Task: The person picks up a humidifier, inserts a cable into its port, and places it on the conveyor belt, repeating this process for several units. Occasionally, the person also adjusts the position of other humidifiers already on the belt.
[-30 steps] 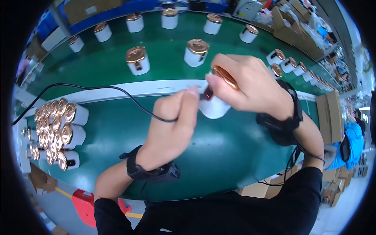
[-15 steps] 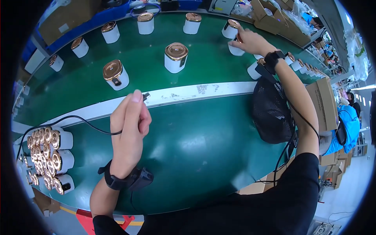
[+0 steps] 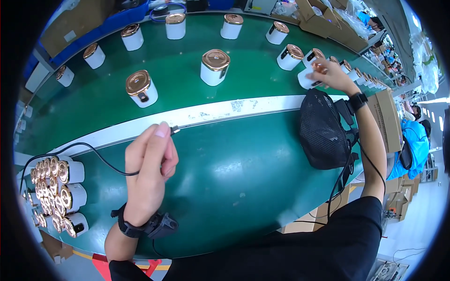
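Observation:
In my left hand [image 3: 151, 164] the fingers are closed on a black cable [image 3: 110, 164], pinched near its end. Its small metal-tipped plug [image 3: 175, 130] sticks out past the thumb. At the right of the green surface, my right hand [image 3: 333, 76] has its fingers closed on a white canister with a copper-coloured lid [image 3: 306, 79], which is slightly tilted. Just beyond it stand a similar canister [image 3: 290, 57] and another [image 3: 313, 56]. Two more stand nearer the middle, a canister [image 3: 215, 67] and a canister with a dark panel [image 3: 141, 88].
Stacked canisters [image 3: 70, 196] lie in a cluster at the left. A black mesh bag [image 3: 323, 131] with cords sits below my right forearm. A white rail [image 3: 206, 112] crosses between the two green surfaces. Cardboard boxes [image 3: 328, 21] line the far right edge.
My right hand has moved right and nearer, from one canister to another beside it. The canister it was touching now stands uncovered. My left hand has dropped slightly, still holding the cable.

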`<state>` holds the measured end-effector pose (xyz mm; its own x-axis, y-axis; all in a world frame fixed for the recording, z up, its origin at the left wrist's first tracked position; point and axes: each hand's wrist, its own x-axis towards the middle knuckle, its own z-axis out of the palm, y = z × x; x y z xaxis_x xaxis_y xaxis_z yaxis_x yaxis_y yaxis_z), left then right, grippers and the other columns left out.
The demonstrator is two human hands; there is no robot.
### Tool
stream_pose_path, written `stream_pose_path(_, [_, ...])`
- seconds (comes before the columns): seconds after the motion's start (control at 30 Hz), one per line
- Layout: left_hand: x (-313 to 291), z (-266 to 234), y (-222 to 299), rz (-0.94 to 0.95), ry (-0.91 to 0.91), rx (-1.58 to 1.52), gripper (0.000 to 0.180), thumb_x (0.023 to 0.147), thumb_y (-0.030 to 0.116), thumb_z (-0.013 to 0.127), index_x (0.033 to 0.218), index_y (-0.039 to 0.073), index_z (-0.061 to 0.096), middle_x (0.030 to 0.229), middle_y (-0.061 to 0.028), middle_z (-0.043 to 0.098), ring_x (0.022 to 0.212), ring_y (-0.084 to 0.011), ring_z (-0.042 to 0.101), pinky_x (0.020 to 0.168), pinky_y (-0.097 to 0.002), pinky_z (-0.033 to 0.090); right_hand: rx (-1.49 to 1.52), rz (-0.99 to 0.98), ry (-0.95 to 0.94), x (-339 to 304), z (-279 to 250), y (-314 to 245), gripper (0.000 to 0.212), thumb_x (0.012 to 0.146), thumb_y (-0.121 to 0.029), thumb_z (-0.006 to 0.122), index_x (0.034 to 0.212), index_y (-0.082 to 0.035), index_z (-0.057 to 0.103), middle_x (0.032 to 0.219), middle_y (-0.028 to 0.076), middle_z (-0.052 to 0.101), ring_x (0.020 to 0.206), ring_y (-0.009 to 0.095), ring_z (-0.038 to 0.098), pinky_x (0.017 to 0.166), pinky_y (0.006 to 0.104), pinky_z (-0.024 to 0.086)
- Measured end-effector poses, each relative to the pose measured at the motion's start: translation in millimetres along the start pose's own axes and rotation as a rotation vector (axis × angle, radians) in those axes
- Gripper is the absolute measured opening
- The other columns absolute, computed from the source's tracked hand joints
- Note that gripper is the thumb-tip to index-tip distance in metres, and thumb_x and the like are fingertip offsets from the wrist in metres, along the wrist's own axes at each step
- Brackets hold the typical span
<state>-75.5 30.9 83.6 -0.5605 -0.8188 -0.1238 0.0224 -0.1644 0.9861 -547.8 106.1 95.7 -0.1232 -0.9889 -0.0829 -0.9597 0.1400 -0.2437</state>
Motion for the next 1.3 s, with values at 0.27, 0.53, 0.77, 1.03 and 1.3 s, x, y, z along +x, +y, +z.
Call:
stream_pose_path(0.27, [-25.1,7.3,-3.4,0.105,-0.066,0.086,0.036,0.099,0.023,0.045,0.070,0.002,0.043,0.054,-0.0027,0.042,0.046,-0.0100,0.036,0.044,-0.0287,0.029,0.229,0.068,-0.057,-3.8,-8.1,-235.4,0.036,0.090,-0.033,0.049,0.087,0.001,0.059,0.067,0.007,0.058,0.044,0.013,0.051,0.041,0.0266,0.040])
stream_pose_path(0.53, [-29.8,10.8,-10.3,0.393,-0.098,0.340,0.024,0.098,0.014,0.043,0.080,-0.002,0.043,0.055,-0.0125,0.046,0.044,-0.0241,0.044,0.045,-0.0370,0.034,0.020,-0.341,-0.025,7.2,11.8,-310.3,0.033,0.085,-0.026,0.050,0.079,0.004,0.062,0.067,0.015,0.060,0.051,0.032,0.054,0.056,0.0395,0.047])
stream_pose_path(0.77, [-22.9,-2.0,-25.3,0.505,0.063,0.458,0.025,0.099,0.012,0.039,0.078,-0.002,0.040,0.055,-0.0125,0.046,0.044,-0.0251,0.045,0.044,-0.0375,0.032,-0.032,-0.186,0.015,9.2,12.1,-347.1,0.037,0.082,-0.024,0.045,0.063,0.004,0.060,0.061,0.020,0.060,0.058,0.039,0.057,0.061,0.0409,0.050])
stream_pose_path(1.03, [-6.0,-8.4,-38.3,0.566,0.262,0.439,0.025,0.100,0.013,0.038,0.080,-0.002,0.041,0.057,-0.0126,0.047,0.045,-0.0231,0.045,0.045,-0.0358,0.035,-0.031,-0.207,0.175,23.3,30.0,-361.4,0.042,0.082,-0.026,0.045,0.059,0.007,0.056,0.056,0.024,0.054,0.056,0.040,0.057,0.061,0.0429,0.050])
stream_pose_path(1.3, [5.5,-19.6,-45.6,0.405,0.297,0.384,0.032,0.102,0.020,0.034,0.082,-0.001,0.048,0.058,-0.0076,0.047,0.049,-0.0156,0.045,0.048,-0.0313,0.037,0.045,-0.248,0.218,41.8,47.0,-364.6,0.042,0.082,-0.026,0.045,0.062,0.007,0.058,0.056,0.025,0.054,0.055,0.041,0.057,0.061,0.0446,0.051])
